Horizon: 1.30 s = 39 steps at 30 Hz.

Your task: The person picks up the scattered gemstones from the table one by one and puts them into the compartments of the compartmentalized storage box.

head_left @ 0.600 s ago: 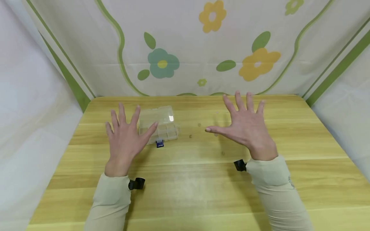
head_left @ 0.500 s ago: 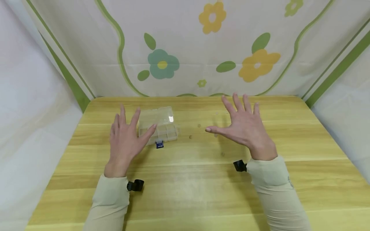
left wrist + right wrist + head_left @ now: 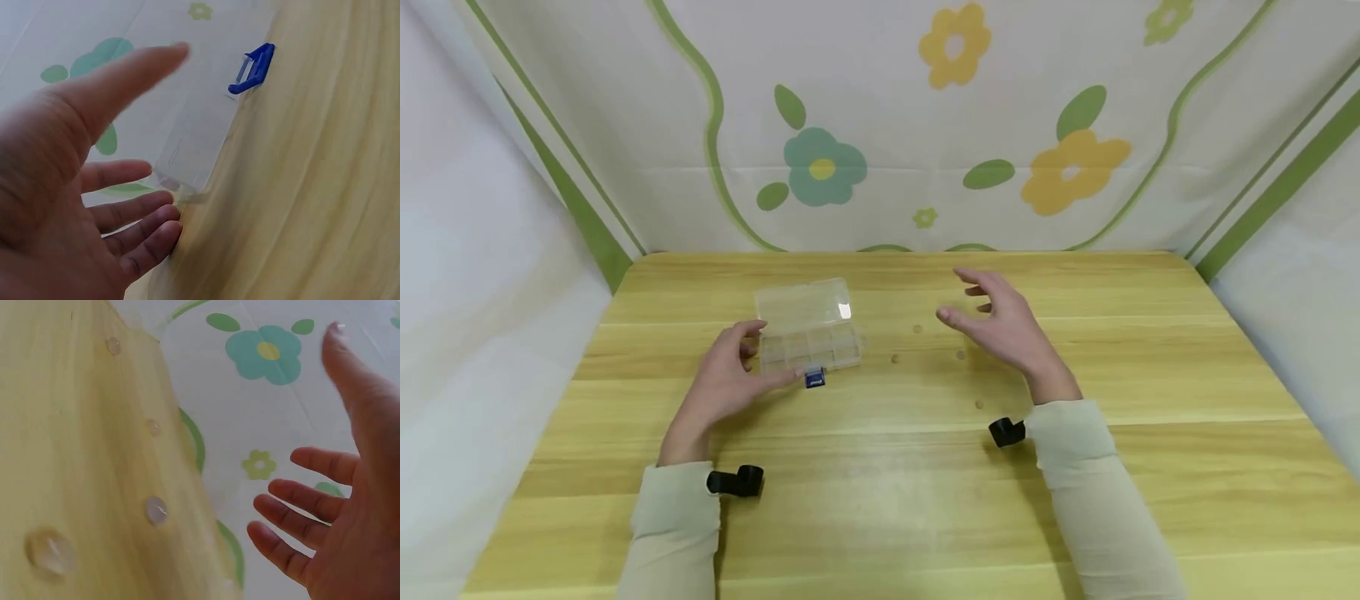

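- White cloth (image 3: 895,125) printed with flowers and leaves is hanging behind a wood-grain bench (image 3: 865,500).
- At the left, a pale sleeve (image 3: 673,525) with a black wrist camera (image 3: 747,481) is extending over the bench.
- The left hand (image 3: 722,379) is reaching round the left end of the clear box. Thumb and fingers are standing apart, gripping nothing; whether the fingertips are touching the box cannot be told.
- The clear box (image 3: 808,346) is resting on the bench, left of centre, with its row of compartments facing up.
- The clear lid (image 3: 801,304) is lying open on the far side of the box.
- A blue latch (image 3: 815,377) is projecting from the near side of the box, just beside the left thumb in the head view.
- Four small clear pieces (image 3: 895,359) are lying scattered on the bench between the box and the right hand.
- The right hand (image 3: 1007,329) is hovering above the bench near these pieces, thumb and fingers apart, holding nothing.
- At the right, a second black camera (image 3: 1006,432) is projecting from the other pale sleeve (image 3: 1101,500).
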{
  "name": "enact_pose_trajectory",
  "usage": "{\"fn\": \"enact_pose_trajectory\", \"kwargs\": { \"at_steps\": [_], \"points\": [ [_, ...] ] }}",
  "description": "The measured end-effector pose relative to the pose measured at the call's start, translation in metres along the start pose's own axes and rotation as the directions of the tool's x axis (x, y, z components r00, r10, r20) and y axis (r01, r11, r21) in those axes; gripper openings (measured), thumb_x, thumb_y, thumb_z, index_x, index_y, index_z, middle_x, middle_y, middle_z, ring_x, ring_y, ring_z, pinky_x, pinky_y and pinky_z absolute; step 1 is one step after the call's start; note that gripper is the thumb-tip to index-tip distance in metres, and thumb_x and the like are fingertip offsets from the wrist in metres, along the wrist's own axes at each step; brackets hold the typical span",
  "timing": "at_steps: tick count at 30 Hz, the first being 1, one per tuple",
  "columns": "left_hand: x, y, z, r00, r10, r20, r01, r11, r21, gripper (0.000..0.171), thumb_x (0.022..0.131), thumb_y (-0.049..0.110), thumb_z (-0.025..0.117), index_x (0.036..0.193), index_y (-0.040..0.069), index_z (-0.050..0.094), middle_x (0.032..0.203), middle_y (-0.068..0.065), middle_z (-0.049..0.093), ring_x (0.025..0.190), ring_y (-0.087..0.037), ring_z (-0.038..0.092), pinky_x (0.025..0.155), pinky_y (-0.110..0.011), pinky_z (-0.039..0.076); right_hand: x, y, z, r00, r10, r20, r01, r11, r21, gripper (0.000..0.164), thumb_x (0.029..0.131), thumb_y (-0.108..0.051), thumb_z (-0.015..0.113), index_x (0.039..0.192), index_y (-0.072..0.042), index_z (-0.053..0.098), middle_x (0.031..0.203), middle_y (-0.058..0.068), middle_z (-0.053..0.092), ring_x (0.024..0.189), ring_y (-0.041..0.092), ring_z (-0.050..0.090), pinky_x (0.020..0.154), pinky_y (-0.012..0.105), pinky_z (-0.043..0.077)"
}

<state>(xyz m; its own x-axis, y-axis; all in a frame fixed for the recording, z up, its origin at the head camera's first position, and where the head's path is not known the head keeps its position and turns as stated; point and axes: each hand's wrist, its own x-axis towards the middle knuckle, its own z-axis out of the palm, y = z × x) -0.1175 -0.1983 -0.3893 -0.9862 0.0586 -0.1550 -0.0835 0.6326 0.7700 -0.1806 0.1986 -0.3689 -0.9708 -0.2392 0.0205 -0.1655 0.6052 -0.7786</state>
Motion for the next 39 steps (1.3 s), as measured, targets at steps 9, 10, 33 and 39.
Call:
{"fn": "enact_pose_trajectory", "kwargs": {
  "at_steps": [9,10,33,39],
  "points": [
    [0.001,-0.009,0.003,1.0,0.004,0.011,-0.004,0.999,-0.046,0.088,0.087,0.022,0.091,0.16,0.002,0.046,0.145,-0.026,0.054,0.122,-0.039,0.054,0.106,-0.052,0.047,0.008,0.007,0.025,0.994,0.113,0.012,-0.114,0.987,0.116,0.053,0.099,-0.043,0.078,0.145,-0.02,0.066,0.145,0.005,0.065,0.129,0.028,0.061,0.099,0.048,0.059],
    [0.001,-0.009,0.003,1.0,0.007,0.003,-0.007,0.999,-0.048,0.086,0.087,0.021,0.091,0.159,0.002,0.047,0.144,-0.026,0.055,0.122,-0.039,0.055,0.106,-0.052,0.048,0.008,0.007,0.027,0.992,0.123,0.006,-0.123,0.987,0.108,0.05,0.099,-0.041,0.078,0.143,-0.02,0.068,0.142,0.005,0.066,0.127,0.028,0.062,0.096,0.047,0.059],
    [0.006,-0.011,0.007,0.997,-0.052,-0.057,0.041,0.983,-0.18,0.082,0.083,0.006,0.091,0.155,0.008,0.052,0.142,-0.023,0.061,0.119,-0.035,0.064,0.097,-0.03,0.055,0.021,0.005,0.052,0.984,0.176,-0.022,-0.177,0.983,-0.051,0.024,0.098,-0.022,0.079,0.12,-0.013,0.08,0.127,0.011,0.067,0.115,0.031,0.065,0.102,0.048,0.054],
    [0.008,-0.007,0.007,0.996,-0.062,-0.065,0.048,0.98,-0.194,0.082,0.083,0.005,0.091,0.155,0.008,0.053,0.144,-0.022,0.06,0.12,-0.035,0.063,0.1,-0.033,0.055,0.022,0.001,0.053,0.98,0.195,-0.036,-0.197,0.978,-0.074,0.019,0.097,-0.022,0.081,0.114,-0.014,0.083,0.125,0.01,0.066,0.112,0.03,0.062,0.1,0.047,0.053]
  ]
}}
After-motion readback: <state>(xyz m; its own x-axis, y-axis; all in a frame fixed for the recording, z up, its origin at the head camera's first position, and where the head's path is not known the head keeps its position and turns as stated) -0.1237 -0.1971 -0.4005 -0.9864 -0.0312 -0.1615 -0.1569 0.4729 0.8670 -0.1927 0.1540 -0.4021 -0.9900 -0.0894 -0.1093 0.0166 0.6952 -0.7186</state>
